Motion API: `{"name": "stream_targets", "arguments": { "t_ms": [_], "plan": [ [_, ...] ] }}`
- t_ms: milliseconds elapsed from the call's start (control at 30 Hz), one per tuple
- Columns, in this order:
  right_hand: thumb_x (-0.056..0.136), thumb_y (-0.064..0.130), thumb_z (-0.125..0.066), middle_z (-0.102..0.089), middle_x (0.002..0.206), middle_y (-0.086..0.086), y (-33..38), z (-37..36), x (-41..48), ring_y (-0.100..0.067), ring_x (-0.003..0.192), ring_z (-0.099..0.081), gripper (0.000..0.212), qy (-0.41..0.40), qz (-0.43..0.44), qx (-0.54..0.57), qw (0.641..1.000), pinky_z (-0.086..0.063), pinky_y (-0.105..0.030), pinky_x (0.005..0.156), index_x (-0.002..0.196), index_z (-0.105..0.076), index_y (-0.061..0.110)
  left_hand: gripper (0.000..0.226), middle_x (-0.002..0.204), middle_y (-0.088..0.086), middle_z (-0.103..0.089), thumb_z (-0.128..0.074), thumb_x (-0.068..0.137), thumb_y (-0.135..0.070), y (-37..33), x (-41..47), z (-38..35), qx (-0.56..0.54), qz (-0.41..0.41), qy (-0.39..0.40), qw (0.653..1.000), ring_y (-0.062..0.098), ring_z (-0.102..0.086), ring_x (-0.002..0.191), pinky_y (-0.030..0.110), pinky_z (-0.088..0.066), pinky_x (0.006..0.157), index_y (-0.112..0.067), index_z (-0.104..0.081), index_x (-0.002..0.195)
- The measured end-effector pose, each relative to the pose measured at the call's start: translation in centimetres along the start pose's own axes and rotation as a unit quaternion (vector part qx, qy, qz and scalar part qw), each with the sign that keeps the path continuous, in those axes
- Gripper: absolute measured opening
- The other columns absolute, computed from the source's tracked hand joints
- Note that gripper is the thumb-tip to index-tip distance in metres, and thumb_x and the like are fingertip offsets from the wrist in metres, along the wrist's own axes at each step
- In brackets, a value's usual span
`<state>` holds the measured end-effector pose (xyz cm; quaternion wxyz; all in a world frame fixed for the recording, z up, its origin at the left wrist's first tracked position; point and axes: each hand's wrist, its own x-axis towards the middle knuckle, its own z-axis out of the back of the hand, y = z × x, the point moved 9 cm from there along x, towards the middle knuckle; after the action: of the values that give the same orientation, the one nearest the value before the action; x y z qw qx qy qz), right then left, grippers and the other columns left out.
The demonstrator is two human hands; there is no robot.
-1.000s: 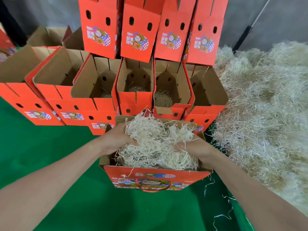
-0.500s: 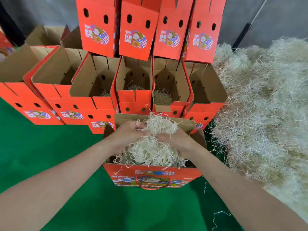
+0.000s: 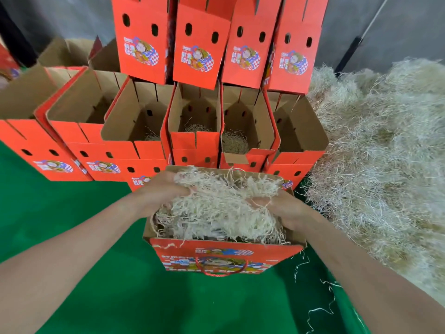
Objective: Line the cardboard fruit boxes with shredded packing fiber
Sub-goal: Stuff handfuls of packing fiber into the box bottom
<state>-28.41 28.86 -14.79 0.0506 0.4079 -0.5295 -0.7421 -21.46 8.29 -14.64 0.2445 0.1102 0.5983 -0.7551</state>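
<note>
A green-covered bench (image 3: 96, 297) fills the lower frame. At 3 o'clock a big heap of loose shredded fiber (image 3: 385, 165) lies against it. From 9 to 12 o'clock stand open orange fruit boxes (image 3: 195, 121), some with fiber in the bottom, and more boxes stacked on top. At centre sits the nearest box (image 3: 226, 256), open, with a wad of packing fiber (image 3: 221, 206) bulging over its rim. The left hand (image 3: 161, 191) grips the wad at its 9 o'clock side, the right hand (image 3: 286, 210) at its 3 o'clock side, with the fingers of both curled into the strands. Stray strands (image 3: 322, 307) lie at 5 o'clock.
</note>
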Motion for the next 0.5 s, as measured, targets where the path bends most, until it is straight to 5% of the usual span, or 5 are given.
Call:
{"name": "stream_targets", "arguments": {
  "t_ms": [67,167,267,367,500],
  "plan": [
    [0.077,0.030,-0.072,-0.039,0.124,0.016,-0.6,1.0,0.1,-0.024,0.138,-0.024,0.098,-0.008,-0.018,0.017,1.000,-0.018,-0.042,0.111,0.148,-0.007,0.009,0.097,0.151,0.009,-0.024,-0.078,0.072,-0.030,0.9,0.3,0.9,-0.047,0.028,0.012,0.998,0.025,-0.027,0.136,0.038,-0.022,0.110,-0.008,-0.018,0.146],
    [0.073,0.038,-0.074,-0.045,0.138,0.004,0.0,-1.3,0.9,-0.022,0.138,-0.025,0.073,0.021,-0.031,-0.016,0.999,-0.019,-0.041,0.111,0.133,-0.043,0.009,0.125,0.145,-0.007,-0.028,-0.085,0.040,-0.060,0.1,-0.9,-4.3,0.008,0.041,0.187,0.981,0.015,-0.024,0.136,0.038,-0.015,0.113,-0.021,-0.024,0.142],
    [0.063,0.051,-0.073,-0.049,0.133,0.009,0.8,-3.1,0.6,-0.016,0.131,-0.033,0.066,0.060,-0.028,-0.033,0.997,-0.023,-0.037,0.109,0.121,-0.057,0.022,0.089,0.130,-0.016,-0.047,-0.086,0.057,-0.043,0.3,-0.1,-7.6,0.109,0.022,0.208,0.972,0.009,-0.044,0.125,0.030,-0.033,0.106,-0.029,-0.042,0.134],
    [0.072,0.028,-0.073,-0.062,0.110,0.005,0.8,-1.9,-0.3,-0.017,0.113,-0.050,0.021,0.120,-0.021,0.028,0.992,-0.036,-0.046,0.099,0.092,-0.070,0.023,0.039,0.109,-0.005,-0.065,-0.074,0.072,-0.012,0.3,1.6,-5.3,0.092,0.013,0.129,0.987,0.014,-0.060,0.102,0.028,-0.047,0.084,-0.029,-0.061,0.104],
    [0.079,0.009,-0.068,-0.059,0.118,-0.010,-1.1,0.3,-0.5,-0.023,0.107,-0.055,0.041,0.101,-0.021,0.003,0.995,-0.045,-0.049,0.094,0.118,-0.054,0.012,0.057,0.141,0.009,-0.036,-0.071,0.077,-0.015,2.4,2.3,-2.4,-0.009,0.102,0.067,0.993,0.022,-0.036,0.124,0.041,-0.022,0.110,-0.010,-0.042,0.126]
  ]
}}
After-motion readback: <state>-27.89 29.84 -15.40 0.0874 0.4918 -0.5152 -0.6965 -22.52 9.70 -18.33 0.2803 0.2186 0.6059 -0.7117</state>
